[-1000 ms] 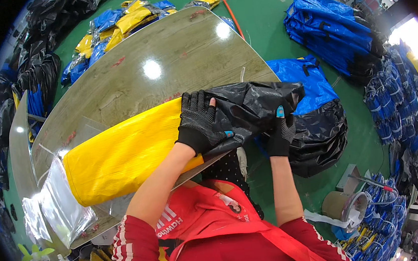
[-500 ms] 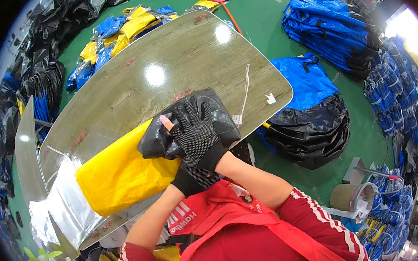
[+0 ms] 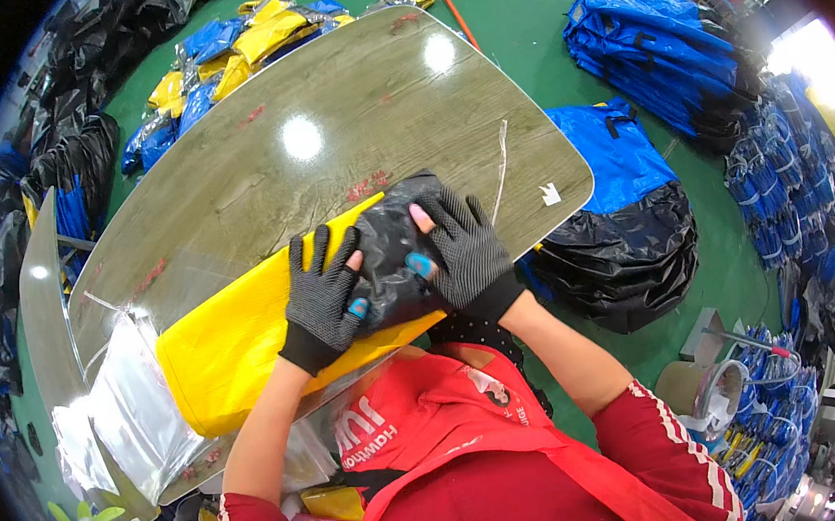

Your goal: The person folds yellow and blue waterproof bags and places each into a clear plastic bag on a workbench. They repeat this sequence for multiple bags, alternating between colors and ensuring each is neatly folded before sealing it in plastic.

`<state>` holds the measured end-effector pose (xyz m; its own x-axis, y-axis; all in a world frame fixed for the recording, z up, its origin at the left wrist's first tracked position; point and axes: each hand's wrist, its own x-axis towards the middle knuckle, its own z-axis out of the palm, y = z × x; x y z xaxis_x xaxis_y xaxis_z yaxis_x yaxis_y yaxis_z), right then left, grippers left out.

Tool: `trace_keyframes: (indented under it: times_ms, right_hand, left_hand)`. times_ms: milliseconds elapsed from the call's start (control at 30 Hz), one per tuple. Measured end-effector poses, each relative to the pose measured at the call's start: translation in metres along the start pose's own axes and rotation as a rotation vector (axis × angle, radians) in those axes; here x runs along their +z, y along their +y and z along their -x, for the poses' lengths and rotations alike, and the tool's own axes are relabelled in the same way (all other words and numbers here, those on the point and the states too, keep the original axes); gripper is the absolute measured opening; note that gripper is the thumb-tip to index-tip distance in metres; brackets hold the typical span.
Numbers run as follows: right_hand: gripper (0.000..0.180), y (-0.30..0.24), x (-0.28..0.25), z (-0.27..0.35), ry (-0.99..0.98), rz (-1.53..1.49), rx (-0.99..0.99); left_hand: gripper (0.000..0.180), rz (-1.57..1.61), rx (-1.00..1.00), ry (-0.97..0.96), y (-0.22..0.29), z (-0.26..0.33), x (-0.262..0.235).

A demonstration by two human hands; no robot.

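Note:
A yellow sheet-like piece (image 3: 234, 338) lies along the table's near side, with a black plastic folded part (image 3: 391, 248) over its right end. My left hand (image 3: 323, 295), in a black dotted glove with some bare fingertips, rests across the yellow piece and the black part's left edge, fingers spread. On the black part's right end lies my right hand (image 3: 467, 251), gloved alike, its fingers stretched and apart. Both thumbs carry blue coverings and point toward each other. What lies beneath the black fold is hidden.
Clear plastic bags (image 3: 134, 393) lie at the table's left end. A white cord (image 3: 501, 167) and a paper scrap (image 3: 550, 193) are on the wood-patterned table (image 3: 352, 106). Wrapped yellow and blue packs (image 3: 256, 40) sit beyond it; a blue-and-black bag (image 3: 626, 230) stands right.
My hands, overlapped on the black part before, have moved apart: the left onto its left side, the right to its right end. The black part now sits flatter and squarer over the yellow.

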<state>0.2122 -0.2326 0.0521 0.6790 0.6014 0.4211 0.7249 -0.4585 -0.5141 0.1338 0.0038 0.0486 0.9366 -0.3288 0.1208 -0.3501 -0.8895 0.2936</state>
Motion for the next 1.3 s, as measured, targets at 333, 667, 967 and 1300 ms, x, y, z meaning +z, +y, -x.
trace_keyframes:
  times_ms: [333, 667, 967, 1300]
  right_hand:
    - [0.077, -0.031, 0.063, -0.016, -0.178, 0.341, -0.195]
    - [0.067, -0.099, 0.142, -0.041, -0.304, 0.264, -0.069]
    - [0.060, -0.097, 0.159, -0.041, -0.258, 0.248, -0.044]
    - [0.044, -0.085, 0.132, 0.059, -0.025, -0.113, -0.182]
  left_hand:
    - [0.057, -0.023, 0.088, 0.050, -0.015, 0.014, 0.017]
    - [0.051, 0.317, -1.109, 0.241, -0.132, 0.277, -0.037]
    - [0.042, 1.720, -1.169, 0.589, -0.120, 0.252, -0.077]
    - [0.040, 1.381, -0.742, 0.438, 0.014, 0.050, -0.155]
